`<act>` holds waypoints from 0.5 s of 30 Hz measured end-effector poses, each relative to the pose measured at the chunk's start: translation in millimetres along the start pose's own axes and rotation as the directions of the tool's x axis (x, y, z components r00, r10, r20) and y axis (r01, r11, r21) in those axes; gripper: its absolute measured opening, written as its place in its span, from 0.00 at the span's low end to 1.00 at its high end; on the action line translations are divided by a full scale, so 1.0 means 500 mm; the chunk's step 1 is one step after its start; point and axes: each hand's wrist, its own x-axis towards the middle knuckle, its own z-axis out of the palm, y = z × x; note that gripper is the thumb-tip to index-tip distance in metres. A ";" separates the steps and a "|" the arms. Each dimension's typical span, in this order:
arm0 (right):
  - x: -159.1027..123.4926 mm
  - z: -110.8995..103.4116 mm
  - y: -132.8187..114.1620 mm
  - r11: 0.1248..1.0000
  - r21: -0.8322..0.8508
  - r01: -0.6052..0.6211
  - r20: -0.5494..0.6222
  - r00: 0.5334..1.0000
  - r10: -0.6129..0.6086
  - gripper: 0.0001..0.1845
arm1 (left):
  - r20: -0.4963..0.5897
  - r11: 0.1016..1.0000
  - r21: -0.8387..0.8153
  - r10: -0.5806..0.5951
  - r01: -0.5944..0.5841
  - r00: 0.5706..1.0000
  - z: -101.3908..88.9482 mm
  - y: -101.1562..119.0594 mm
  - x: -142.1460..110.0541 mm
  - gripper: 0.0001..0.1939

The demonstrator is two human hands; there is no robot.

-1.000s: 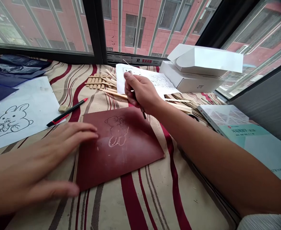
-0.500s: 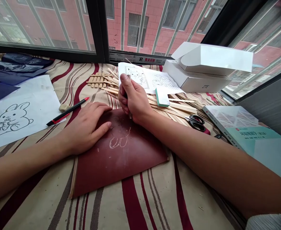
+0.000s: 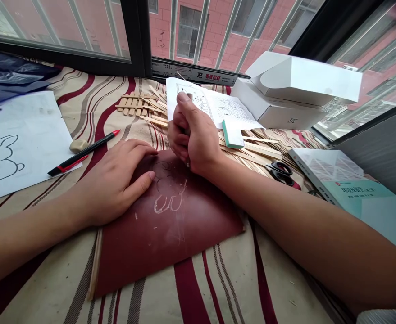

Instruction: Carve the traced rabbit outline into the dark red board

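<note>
Dark red board (image 3: 160, 252), below both hands, bearing pale grooves and faint drawn lines. The left hand (image 3: 118, 182) lies flat across its upper left, thumb parted from the fingers; the right hand (image 3: 196, 130), at the board's 12 o'clock, is closed around a narrow tool (image 3: 188, 165), mostly hidden. Between 1 and 2 o'clock, a white box (image 3: 275, 110) reads "ZTE"; at 12, a window label (image 3: 213, 77) shows red Chinese characters. At 3, a book (image 3: 356, 193) carries a small Chinese title.
</note>
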 end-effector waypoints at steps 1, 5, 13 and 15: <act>0.000 0.001 0.001 1.000 -0.003 0.007 -0.015 1.000 -0.007 0.39 | -0.004 1.000 -0.003 0.004 -0.004 1.000 0.000 0.000 0.000 0.25; 0.001 0.008 0.001 1.000 -0.001 -0.016 -0.084 0.996 0.016 0.38 | -0.009 1.000 -0.013 -0.008 0.008 1.000 -0.001 0.005 0.001 0.24; -0.004 0.015 -0.006 0.996 0.084 -0.024 -0.061 0.998 0.029 0.35 | 0.056 0.995 -0.029 -0.089 0.091 0.994 -0.006 0.012 0.007 0.25; -0.005 0.016 -0.005 0.993 0.115 -0.019 -0.053 0.998 0.025 0.35 | 0.051 0.997 -0.024 -0.071 0.072 0.996 -0.005 0.011 0.006 0.25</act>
